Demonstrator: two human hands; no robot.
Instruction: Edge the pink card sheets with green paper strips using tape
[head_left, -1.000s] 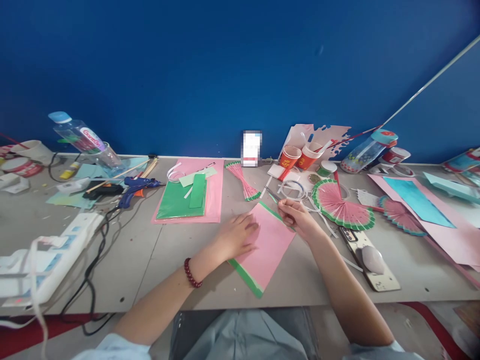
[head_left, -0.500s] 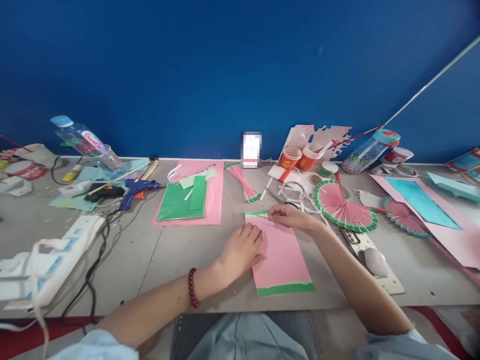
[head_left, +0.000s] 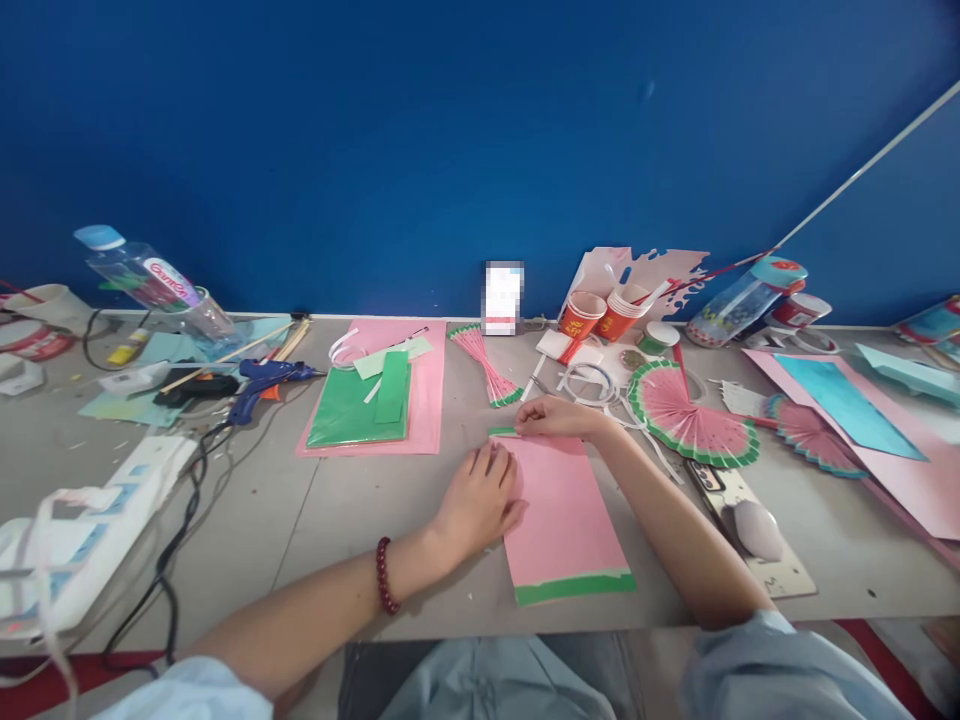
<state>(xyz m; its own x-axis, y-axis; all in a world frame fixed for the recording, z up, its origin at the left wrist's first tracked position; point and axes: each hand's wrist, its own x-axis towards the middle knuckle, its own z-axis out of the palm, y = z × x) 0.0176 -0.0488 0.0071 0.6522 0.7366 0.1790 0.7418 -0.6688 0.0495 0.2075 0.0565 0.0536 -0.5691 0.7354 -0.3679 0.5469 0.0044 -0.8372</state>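
Note:
A pink paper sheet [head_left: 564,512] lies in front of me, with a green strip [head_left: 576,587] along its near edge and another green strip [head_left: 501,432] showing at its far edge. My left hand [head_left: 480,497] rests on the sheet's left side, fingers spread and slightly bent. At the far edge my right hand [head_left: 553,416] has its fingers pinched together over the green strip. Whatever is between those fingertips is too small to make out. Just beyond lies a pleated pink fan [head_left: 491,370] with green ends.
Green paper sheets [head_left: 356,410] lie on pink paper to the left, near a blue glue gun [head_left: 262,385] and a white power strip [head_left: 124,525]. On the right are an opened watermelon-patterned fan [head_left: 686,425], a phone [head_left: 780,570] and red paper cups [head_left: 583,315].
My right hand has shifted left along the sheet's far edge. The thin line that showed at its fingertips is no longer visible. My left hand stays on the sheet.

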